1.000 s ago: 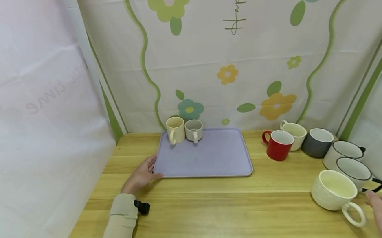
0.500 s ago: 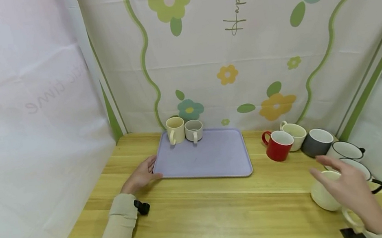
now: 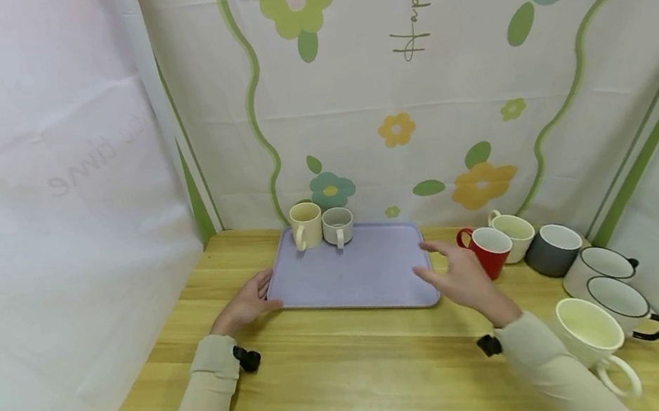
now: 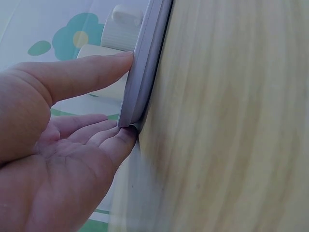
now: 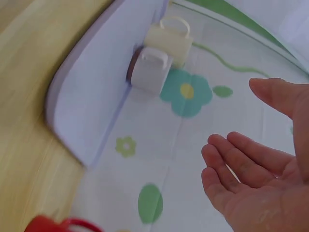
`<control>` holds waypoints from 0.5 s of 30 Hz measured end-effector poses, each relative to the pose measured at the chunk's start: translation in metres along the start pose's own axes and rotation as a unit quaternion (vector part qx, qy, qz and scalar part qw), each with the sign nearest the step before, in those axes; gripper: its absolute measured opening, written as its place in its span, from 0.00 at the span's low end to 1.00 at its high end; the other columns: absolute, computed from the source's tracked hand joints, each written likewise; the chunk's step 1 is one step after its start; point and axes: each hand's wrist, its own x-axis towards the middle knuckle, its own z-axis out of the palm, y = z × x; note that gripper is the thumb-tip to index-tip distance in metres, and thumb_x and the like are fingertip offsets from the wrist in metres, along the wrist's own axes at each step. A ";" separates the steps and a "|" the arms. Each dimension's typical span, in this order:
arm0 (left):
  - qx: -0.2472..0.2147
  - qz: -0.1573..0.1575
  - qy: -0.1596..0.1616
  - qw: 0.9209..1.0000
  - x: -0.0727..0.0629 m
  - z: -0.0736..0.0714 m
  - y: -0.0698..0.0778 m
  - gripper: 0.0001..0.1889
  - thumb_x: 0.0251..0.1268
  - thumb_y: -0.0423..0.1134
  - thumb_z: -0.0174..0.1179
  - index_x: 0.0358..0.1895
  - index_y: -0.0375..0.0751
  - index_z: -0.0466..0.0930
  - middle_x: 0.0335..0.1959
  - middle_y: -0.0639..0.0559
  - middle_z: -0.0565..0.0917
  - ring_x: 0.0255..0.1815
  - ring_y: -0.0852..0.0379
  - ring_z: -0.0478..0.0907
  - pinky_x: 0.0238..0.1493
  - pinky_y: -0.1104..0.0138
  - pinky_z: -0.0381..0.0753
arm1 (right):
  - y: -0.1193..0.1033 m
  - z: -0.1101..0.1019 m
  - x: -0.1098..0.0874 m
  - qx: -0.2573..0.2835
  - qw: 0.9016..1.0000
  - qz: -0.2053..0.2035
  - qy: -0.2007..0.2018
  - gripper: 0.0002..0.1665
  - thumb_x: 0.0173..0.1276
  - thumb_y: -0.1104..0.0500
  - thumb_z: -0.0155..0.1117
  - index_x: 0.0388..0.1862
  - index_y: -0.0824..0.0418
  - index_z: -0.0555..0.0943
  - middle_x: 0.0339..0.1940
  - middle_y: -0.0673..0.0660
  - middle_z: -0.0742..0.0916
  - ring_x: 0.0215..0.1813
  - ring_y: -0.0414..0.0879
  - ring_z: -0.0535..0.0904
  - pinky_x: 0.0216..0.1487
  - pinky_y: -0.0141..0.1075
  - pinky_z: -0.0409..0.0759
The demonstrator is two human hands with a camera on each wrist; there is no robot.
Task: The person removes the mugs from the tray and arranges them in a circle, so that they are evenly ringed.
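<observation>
A lavender tray (image 3: 371,270) lies at the back of the wooden table. My left hand (image 3: 246,303) holds its near left corner; in the left wrist view the thumb (image 4: 96,75) is on the tray rim (image 4: 145,67) and the fingers reach the underside of the corner. My right hand (image 3: 458,278) is over the tray's right edge, fingers spread and holding nothing, and shows palm and fingers (image 5: 241,159) in the right wrist view. On the tray's back left stand a pale yellow mug (image 3: 306,219) and a small whitish cup (image 3: 338,222), handles facing me.
Right of the tray is a red mug (image 3: 492,248), close to my right hand. Beyond it run a cream mug (image 3: 519,234), a dark grey cup (image 3: 550,254), two black-rimmed white mugs (image 3: 616,305) and a large cream mug (image 3: 579,338). Printed curtains (image 3: 344,89) enclose the table.
My right hand has swung left from beside the large cream mug's handle, past the mugs, to the tray's right edge. My left hand stays at the tray corner.
</observation>
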 end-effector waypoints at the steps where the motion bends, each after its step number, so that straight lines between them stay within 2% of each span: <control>1: 0.000 -0.001 0.001 1.000 0.000 0.000 0.000 0.49 0.74 0.30 0.65 0.87 0.33 0.40 0.89 0.36 0.42 0.89 0.36 0.43 0.88 0.47 0.52 | -0.003 0.007 0.008 0.009 1.000 -0.003 -0.006 0.33 0.70 0.52 0.76 0.69 0.66 0.81 0.65 0.66 0.87 0.67 0.63 0.83 0.69 0.62 0.82; 8: -0.004 0.003 0.002 1.000 0.001 0.000 -0.002 0.49 0.74 0.30 0.65 0.87 0.34 0.40 0.89 0.36 0.42 0.89 0.37 0.43 0.89 0.47 0.52 | -0.010 0.056 0.060 0.043 0.998 -0.014 -0.032 0.35 0.72 0.48 0.74 0.71 0.64 0.79 0.68 0.64 0.86 0.71 0.60 0.82 0.73 0.58 0.81; 15: -0.003 0.004 -0.001 1.000 0.001 0.000 -0.001 0.48 0.74 0.30 0.65 0.86 0.33 0.40 0.89 0.35 0.42 0.89 0.35 0.42 0.88 0.45 0.51 | -0.004 0.097 0.098 0.089 0.994 0.020 -0.058 0.37 0.72 0.48 0.73 0.72 0.66 0.78 0.70 0.65 0.84 0.74 0.61 0.79 0.77 0.56 0.78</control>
